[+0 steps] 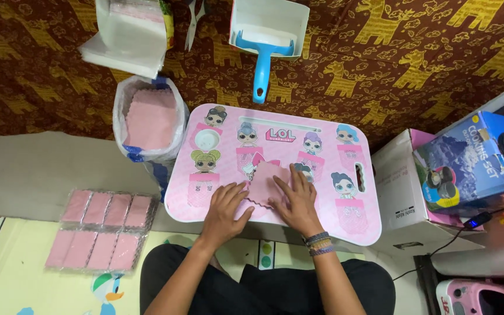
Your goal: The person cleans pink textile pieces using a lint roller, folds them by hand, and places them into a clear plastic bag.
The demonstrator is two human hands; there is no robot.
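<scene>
Pink cloth square [265,182] with zigzag-cut edges lies flat on the small pink table [357,224], near the middle of its front half, partly covering the cartoon doll prints on the tabletop.

Left hand [224,205]: palm down, fingers spread, fingertips resting on the cloth's left edge. Hand is flat and open; it grips nothing, only presses on the cloth.

Right hand [296,198]: palm down, fingers spread over the cloth's right side, likewise flat and open, pressing rather than grasping. Beaded bracelets [317,243] sit on that wrist.

Left of the table, touching its edge: a clear plastic bag [125,111] standing open, holding a stack of similar pink squares [151,118]. Further left, on the mat [24,280] and a sheet of grey cardboard [30,169]: two rows of pink squares sealed in clear packets [103,228].

Beyond the table, on the brown giraffe-print fabric [380,64]: a white box [269,20] with a blue-handled roller [262,58] leaning out of it; a second white box [126,35] with white sheets to the left; scissors [194,17] between them, only partly seen.

Right of the table: a white carton [398,192], a blue printed box [468,163] resting on it.
</scene>
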